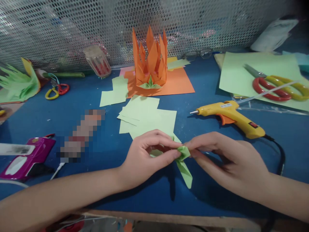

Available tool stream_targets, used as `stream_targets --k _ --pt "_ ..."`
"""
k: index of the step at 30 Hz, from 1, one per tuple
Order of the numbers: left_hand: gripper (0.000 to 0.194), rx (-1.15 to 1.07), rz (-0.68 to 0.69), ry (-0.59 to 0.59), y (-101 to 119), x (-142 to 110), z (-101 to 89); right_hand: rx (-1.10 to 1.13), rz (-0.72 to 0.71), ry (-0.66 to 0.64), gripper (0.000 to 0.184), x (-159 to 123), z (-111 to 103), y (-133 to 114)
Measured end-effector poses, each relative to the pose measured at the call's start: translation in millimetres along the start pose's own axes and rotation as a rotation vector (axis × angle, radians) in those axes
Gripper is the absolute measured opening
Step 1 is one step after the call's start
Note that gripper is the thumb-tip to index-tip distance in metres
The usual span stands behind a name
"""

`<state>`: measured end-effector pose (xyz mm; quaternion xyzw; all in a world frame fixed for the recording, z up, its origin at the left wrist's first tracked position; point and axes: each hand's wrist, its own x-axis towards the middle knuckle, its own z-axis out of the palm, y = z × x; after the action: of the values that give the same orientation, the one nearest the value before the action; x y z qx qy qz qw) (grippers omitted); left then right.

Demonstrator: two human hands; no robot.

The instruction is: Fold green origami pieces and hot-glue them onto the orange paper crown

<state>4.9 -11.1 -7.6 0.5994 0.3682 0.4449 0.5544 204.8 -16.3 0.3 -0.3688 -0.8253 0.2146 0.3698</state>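
One green fold (pixel 185 176), seemingly part-shaped: I pinch it, left hand (pixel 145 157) and right hand (pixel 229 162); orange model (pixel 151 61) stands; slips (pixel 145 109) lie unfolded.

You have a paper (pixel 185 175), light green and folded, pinched at its top between your left hand (pixel 145 158) and your right hand (pixel 231 162). Its upper part is doubled over into a small, angular fold; below, a narrow, creased flap hangs free, slanting down and to your right. You hold it above the table (pixel 142 201), nearer the front edge than the back.
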Motion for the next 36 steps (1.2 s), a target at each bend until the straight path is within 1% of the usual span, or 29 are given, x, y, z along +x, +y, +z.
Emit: stream_targets --k 2,4,7,9,12,17,22,27,31,36 --pt "0.014 0.043 0.033 -0.009 -0.7 -0.7 -0.1 0.014 -0.030 -0.023 0.016 -1.1 -1.6 -0.5" --pt "0.012 0.089 0.070 -0.016 -0.7 -1.3 -0.2 0.018 -0.051 -0.037 0.011 -3.0 -2.1 -0.4" --pt "0.010 0.133 0.112 -0.023 1.0 -1.9 0.4 -0.018 -0.040 -0.026 0.007 -5.5 -0.8 -0.3" --pt "0.012 0.127 0.100 -0.016 2.6 -2.1 1.4 -0.052 -0.025 -0.006 0.006 -6.0 0.5 -0.4" --pt "0.014 0.125 0.079 -0.003 4.4 -2.0 2.8 -0.086 -0.033 0.003 0.011 -5.9 1.4 -0.2" --pt "0.008 0.207 0.177 -0.031 6.6 -0.5 3.1 -0.111 -0.060 -0.008 0.016 -7.0 0.8 1.5" --pt "0.008 0.270 0.179 -0.061 7.8 0.2 3.4 -0.080 0.007 -0.036 0.013 -8.1 0.9 3.5" --pt "0.009 0.281 0.211 -0.084 7.4 -0.7 4.4 -0.047 -0.021 -0.006 0.015 -6.7 2.1 3.7" --pt "0.008 0.287 0.192 -0.082 6.8 -1.1 3.7 -0.059 -0.012 -0.011 0.014 -6.3 2.7 1.9" --pt "0.004 0.285 0.187 -0.097 5.9 -0.5 2.3 -0.009 0.006 -0.015 0.011 -4.4 1.4 -1.0"
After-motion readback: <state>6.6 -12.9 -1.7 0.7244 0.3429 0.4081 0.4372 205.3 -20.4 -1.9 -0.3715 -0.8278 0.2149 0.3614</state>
